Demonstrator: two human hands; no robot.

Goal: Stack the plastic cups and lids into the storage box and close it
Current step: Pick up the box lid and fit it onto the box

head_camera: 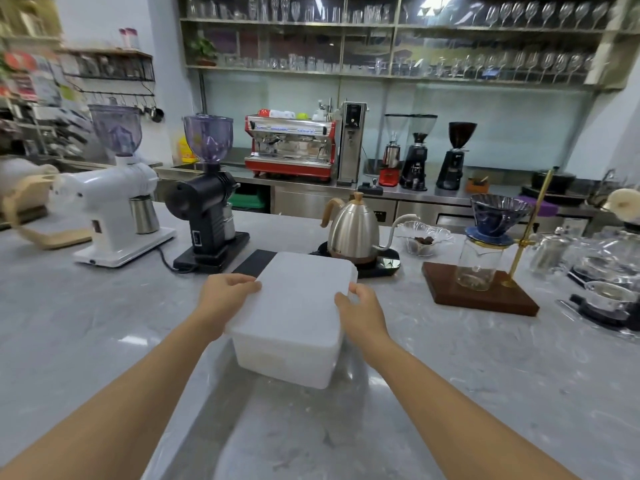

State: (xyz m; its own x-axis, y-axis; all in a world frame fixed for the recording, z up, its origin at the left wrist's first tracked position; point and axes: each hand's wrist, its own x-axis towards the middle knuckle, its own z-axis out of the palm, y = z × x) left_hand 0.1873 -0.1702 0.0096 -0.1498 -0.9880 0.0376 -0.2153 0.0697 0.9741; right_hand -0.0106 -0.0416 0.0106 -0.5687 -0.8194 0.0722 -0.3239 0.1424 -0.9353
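A white translucent storage box (287, 355) stands on the grey marble counter in front of me, with its white lid (301, 299) lying flat on top. My left hand (227, 294) grips the lid's left edge, fingers curled over the far corner. My right hand (360, 308) holds the lid's right edge, thumb on top. No cups or cup lids are visible; the box's contents are hidden behind its cloudy walls.
Behind the box sit a black scale pad (254, 263) and a steel gooseneck kettle (353, 230). A black grinder (207, 202) and a white grinder (117, 199) stand at the left. A pour-over stand on a wooden base (481, 292) and glassware (595, 271) are at the right.
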